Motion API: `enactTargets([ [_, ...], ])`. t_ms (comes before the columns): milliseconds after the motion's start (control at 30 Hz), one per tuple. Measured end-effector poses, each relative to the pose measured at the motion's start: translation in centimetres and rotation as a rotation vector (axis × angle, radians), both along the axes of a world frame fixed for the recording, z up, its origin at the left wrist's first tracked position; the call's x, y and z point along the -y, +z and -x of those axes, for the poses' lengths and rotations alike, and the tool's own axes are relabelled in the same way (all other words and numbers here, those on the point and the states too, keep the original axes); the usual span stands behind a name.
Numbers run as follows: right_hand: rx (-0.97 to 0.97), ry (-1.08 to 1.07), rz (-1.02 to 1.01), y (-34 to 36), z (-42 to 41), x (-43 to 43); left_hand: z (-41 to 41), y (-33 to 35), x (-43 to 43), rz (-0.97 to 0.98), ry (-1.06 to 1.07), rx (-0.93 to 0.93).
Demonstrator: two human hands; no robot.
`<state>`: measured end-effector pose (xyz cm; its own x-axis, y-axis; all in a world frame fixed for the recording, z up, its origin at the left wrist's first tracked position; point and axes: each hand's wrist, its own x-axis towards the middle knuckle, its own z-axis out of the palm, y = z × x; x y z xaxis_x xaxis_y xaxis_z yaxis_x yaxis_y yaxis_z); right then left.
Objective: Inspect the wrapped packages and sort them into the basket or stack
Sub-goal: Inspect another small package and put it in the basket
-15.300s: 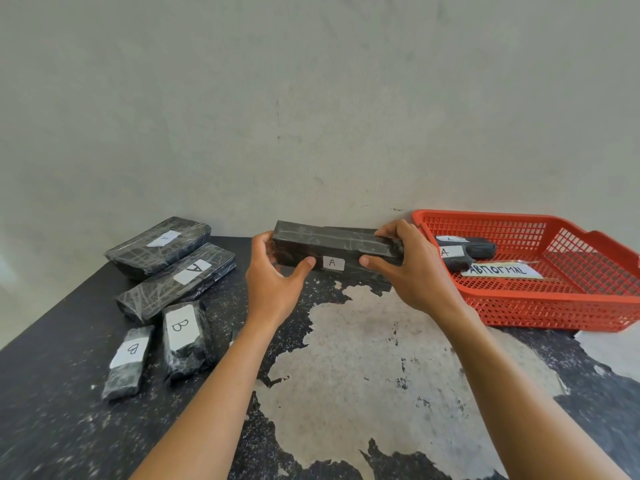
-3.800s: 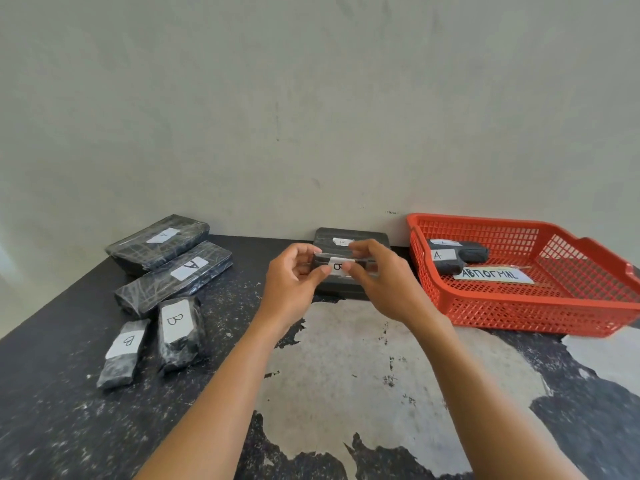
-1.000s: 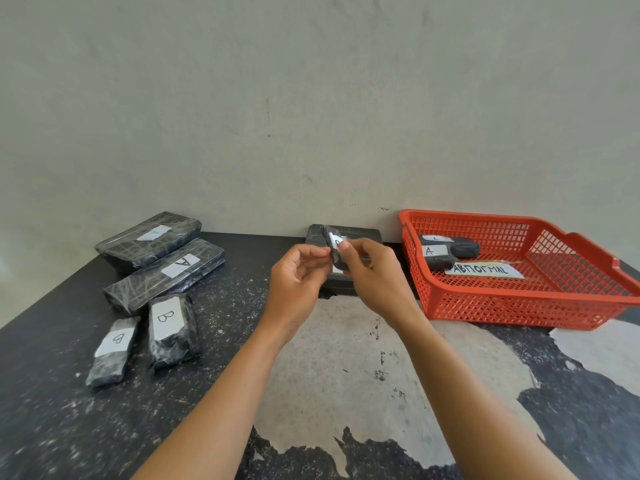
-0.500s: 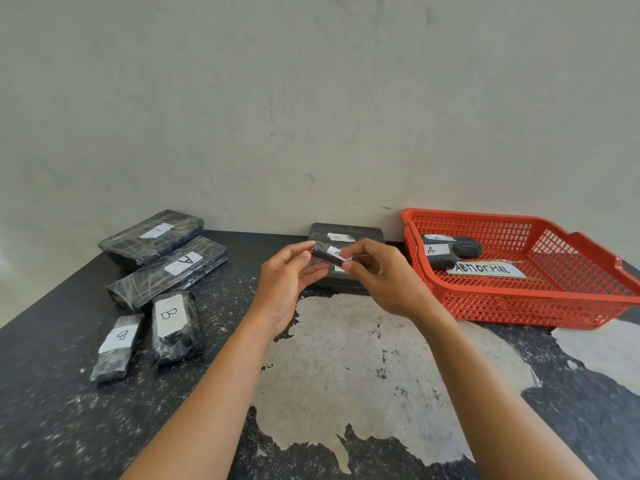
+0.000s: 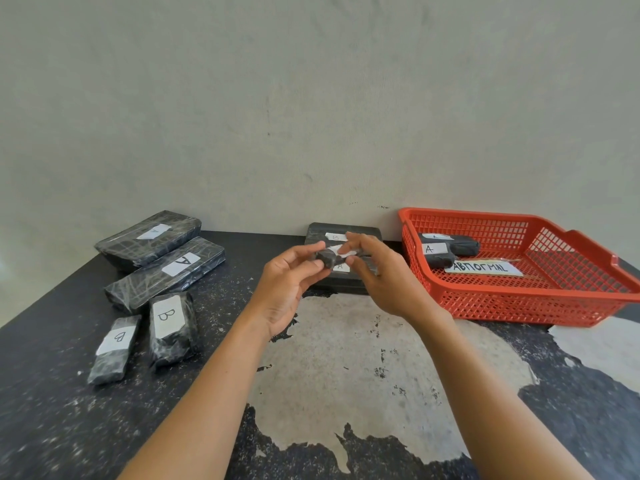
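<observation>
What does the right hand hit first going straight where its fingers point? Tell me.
The right hand points left at the small package it pinches; straight beyond come the fingers of the left hand. The stack behind probably lies off that line, though depth is unclear.

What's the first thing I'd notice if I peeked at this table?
Probably the bright red basket on the right, with black packages and a paper sign inside. Next, in the middle, the left hand and right hand pinch a small black wrapped package above the table. Four more labelled packages lie on the left.
</observation>
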<state>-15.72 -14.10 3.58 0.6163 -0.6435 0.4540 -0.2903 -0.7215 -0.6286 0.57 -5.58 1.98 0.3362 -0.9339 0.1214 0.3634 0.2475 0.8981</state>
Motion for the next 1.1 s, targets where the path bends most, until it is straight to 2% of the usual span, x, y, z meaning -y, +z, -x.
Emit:
enactTargets([
  [133, -0.001, -0.028, -0.020, -0.3, -0.3, 0.2, 0.6, -0.3, 0.2, -0.009, 0.105, 0.055],
  [300, 0.012, -0.021, -0.024, -0.2, -0.2, 0.2, 0.5, -0.3, 0.3, 0.003, 0.114, 0.073],
  [467, -0.163, -0.041, -0.016, -0.4, 0.5, 0.2, 0.0, -0.3, 0.2, 0.021, 0.053, 0.043],
  [567, -0.197, -0.103, 0.060, 0.3, 1.3, 0.0, 0.5, -0.2, 0.6, 0.012, 0.062, 0.012],
  [633, -0.217, -0.143, 0.102, 1.1, 2.4, 0.2, 1.3, 0.2, 1.3, -0.025, 0.094, 0.056],
  [767, -0.194, -0.200, 0.106, 3.3, 6.1, 2.4, 3.3, 1.8, 3.5, -0.062, 0.134, 0.323],
  [900, -0.146, -0.382, 0.092, 5.0, 10.4, 6.5, 5.0, 3.6, 5.9, -0.033, 0.178, 0.646],
  [1000, -0.343, -0.484, 0.100, 4.7, 12.8, 9.9, 6.0, 4.3, 7.2, -0.014, 0.185, 0.849],
  [1100, -0.591, -0.423, 0.070, 3.2, 12.9, 11.7, 6.3, 4.1, 8.3, -0.019, 0.151, 0.974],
])
